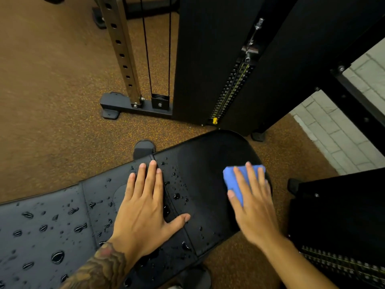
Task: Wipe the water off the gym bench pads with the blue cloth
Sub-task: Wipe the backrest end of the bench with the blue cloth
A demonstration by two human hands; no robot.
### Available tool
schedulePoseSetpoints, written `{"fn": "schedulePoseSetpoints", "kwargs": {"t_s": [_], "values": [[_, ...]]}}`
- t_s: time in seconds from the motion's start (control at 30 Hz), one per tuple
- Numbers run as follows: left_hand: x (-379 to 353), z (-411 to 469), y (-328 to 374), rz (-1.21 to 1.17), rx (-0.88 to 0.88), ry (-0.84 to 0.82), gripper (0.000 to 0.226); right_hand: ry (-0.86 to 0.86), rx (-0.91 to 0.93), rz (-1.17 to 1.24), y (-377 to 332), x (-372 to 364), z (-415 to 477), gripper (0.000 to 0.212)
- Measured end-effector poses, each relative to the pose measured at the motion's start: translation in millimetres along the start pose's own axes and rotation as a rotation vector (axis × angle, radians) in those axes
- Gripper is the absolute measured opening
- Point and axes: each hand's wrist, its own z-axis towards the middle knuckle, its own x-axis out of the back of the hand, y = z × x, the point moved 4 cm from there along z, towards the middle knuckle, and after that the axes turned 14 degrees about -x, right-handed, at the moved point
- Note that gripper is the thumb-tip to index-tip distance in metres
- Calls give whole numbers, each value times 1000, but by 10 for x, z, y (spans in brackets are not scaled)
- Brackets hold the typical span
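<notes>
A black padded gym bench runs from the lower left to the centre right. Its rounded end pad (208, 163) looks mostly dry. The long pad (52, 222) at the left carries several water drops, and more drops sit beside the seam. My right hand (253, 203) lies flat on the folded blue cloth (231, 178), pressing it onto the right edge of the end pad. Spread across the seam between the two pads, my left hand (145, 207) rests palm down and holds nothing.
A black cable machine with a weight stack (229, 90) stands just beyond the bench end. Its perforated steel upright (119, 49) and base foot (116, 105) are at centre left. Another black machine (337, 226) is close on the right. Brown speckled rubber floor surrounds everything.
</notes>
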Motion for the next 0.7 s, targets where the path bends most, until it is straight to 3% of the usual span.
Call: {"fn": "schedulePoseSetpoints", "kwargs": {"t_s": [0.13,0.27,0.47,0.7], "values": [[5,7,4,-8,12,2,114,67,-107,25,-322,77,717,57],[-1,4,4,-13,7,6,113,49,-21,17,-870,15,977,55],[38,-77,-60,-41,68,20,116,-10,251,45,-1460,-172,559,53],[90,-329,-170,-19,68,12,117,-53,430,125,-1276,-290,-282,53]]}}
